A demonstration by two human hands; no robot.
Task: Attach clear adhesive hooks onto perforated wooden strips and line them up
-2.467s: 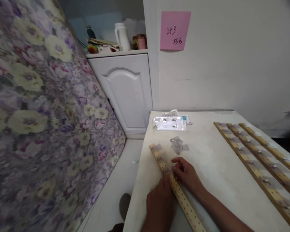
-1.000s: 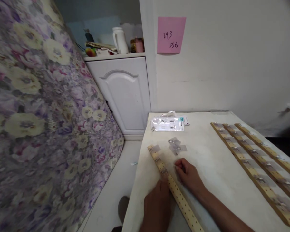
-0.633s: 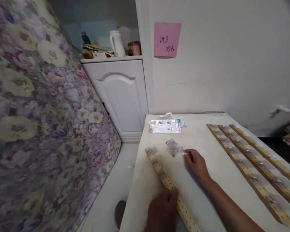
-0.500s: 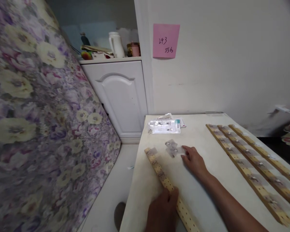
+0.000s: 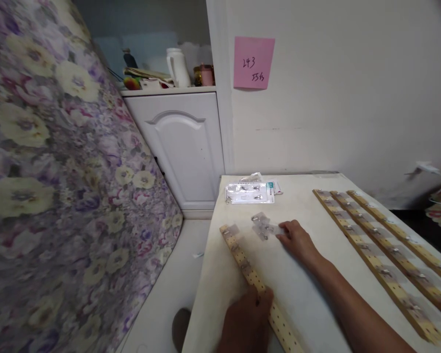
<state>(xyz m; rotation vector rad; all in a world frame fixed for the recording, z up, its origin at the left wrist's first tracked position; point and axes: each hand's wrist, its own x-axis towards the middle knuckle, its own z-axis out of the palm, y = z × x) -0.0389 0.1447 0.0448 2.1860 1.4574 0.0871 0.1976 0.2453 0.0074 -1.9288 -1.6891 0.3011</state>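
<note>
Moved from beside the perforated strip (image 5: 256,280) to the right of the hook pile (image 5: 261,226), the right hand (image 5: 297,241) pinches a clear pad (image 5: 274,229), probably light, slick and bendable, best held by its edge, while the left hand (image 5: 248,316) grips the strip.

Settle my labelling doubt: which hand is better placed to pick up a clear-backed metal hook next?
Probably the right hand: it is at the clear-backed metal hooks, while the left hand holds the perforated wooden strip.
</note>
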